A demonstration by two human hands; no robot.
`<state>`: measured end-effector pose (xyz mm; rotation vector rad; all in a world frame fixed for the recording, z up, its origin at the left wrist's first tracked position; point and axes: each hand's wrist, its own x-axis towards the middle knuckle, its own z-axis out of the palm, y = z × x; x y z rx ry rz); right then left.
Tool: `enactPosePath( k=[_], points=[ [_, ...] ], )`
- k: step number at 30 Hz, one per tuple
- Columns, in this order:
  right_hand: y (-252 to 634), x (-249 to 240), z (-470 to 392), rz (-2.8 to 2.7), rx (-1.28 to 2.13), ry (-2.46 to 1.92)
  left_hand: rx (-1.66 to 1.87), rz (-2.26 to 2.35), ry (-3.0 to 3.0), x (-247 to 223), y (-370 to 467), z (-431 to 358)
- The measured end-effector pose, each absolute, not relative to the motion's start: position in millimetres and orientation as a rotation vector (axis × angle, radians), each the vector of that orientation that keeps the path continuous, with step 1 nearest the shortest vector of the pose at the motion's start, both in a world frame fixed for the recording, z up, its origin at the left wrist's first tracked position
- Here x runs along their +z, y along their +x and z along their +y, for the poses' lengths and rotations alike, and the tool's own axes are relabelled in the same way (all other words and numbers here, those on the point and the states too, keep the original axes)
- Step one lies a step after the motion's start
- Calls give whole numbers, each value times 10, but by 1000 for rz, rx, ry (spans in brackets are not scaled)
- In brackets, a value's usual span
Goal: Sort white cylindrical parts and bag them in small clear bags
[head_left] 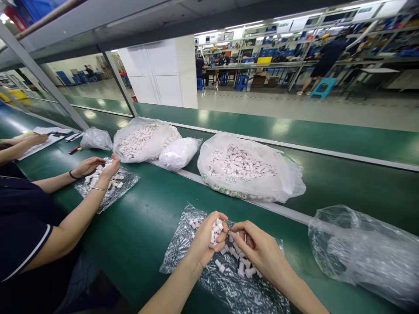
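My left hand [211, 237] is cupped around a handful of small white plastic fittings [216, 230], some showing above the curled fingers. Just to its right is my right hand [257, 244], its fingers bent and the thumb close to the index fingertip. Whether anything sits in that pinch is too small to make out. Beneath both hands a clear plastic bag [178, 244] lies flat on the green table, with loose white fittings [244, 267] scattered over it. A large open bag of fittings [248, 163] stands behind my hands.
At the left, a co-worker's hands [109, 168] cup over fittings on another clear bag [126, 185]. A second big bag of fittings [140, 139] and a smaller white bag [180, 152] stand behind. Clear plastic bags [369, 257] lie to my right. Another person's hand [36, 139] rests over papers.
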<state>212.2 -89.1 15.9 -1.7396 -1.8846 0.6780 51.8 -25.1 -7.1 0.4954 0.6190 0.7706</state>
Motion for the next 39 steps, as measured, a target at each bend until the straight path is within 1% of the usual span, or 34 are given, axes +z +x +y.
enactPosePath(
  k=[5,9,15,19,24,32,39],
  points=[
    [2060,216,-913,-1921,551,-1694,730,684,616,-76,627,-379],
    [2040,215,-916,-1907,585,-1670,716,726,712,-88,670,-437],
    [2140,220,-899,-1798,713,-1733,1000,812,642,-63,546,-296],
    [2163,121,-872,-1925,728,-1782,1017,786,611,-44,462,-208],
    [2180,39,-855,-1996,655,-1770,921,710,622,-53,499,-240],
    [2222,228,-900,-1783,644,-1707,614,569,583,-77,548,-306],
    [2228,268,-922,-1913,591,-1649,372,566,659,-35,544,-389]
  ],
)
